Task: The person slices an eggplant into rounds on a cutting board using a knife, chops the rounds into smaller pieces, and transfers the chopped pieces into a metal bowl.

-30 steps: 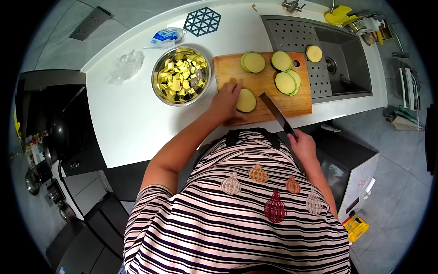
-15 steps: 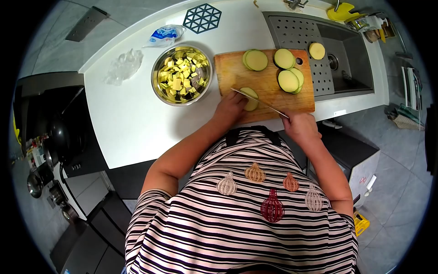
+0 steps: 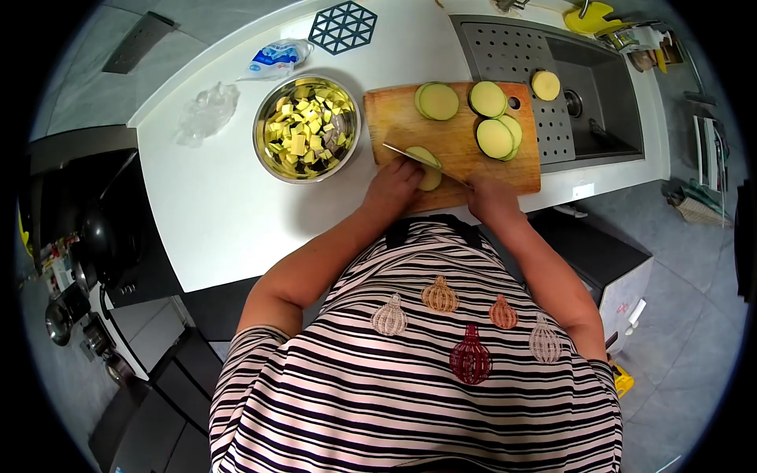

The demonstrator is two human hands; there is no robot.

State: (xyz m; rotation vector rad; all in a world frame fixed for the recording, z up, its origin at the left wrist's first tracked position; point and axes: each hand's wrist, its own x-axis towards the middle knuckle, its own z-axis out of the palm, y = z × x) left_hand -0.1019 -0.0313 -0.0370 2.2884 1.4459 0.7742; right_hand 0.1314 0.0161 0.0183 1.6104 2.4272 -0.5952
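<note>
My right hand (image 3: 494,200) is closed around the handle of a kitchen knife (image 3: 445,175), its blade pointing left across the wooden cutting board (image 3: 465,185). Under and beside the blade lie eggplant slices (image 3: 430,180), pale green inside. The bent fingers of my left hand (image 3: 393,187) press on their left side, close to the blade. More eggplant rounds rest on the board: an overlapping pair (image 3: 438,102) at the back, and a group (image 3: 495,139) at the right, some edged with dark skin. A metal bowl (image 3: 261,150) left of the board holds diced eggplant (image 3: 298,145).
Behind the bowl lie a blue-and-white plastic packet (image 3: 277,58) and a dark hexagonal trivet (image 3: 342,28). A crumpled clear bag (image 3: 207,115) is at the left. The sink (image 3: 611,118) is at the right, with one round slice (image 3: 545,85) on its perforated drainer (image 3: 505,51).
My right hand and the knife have moved left and a little away from me across the slices. My left hand stays on the slices. The whole view has shifted slightly.
</note>
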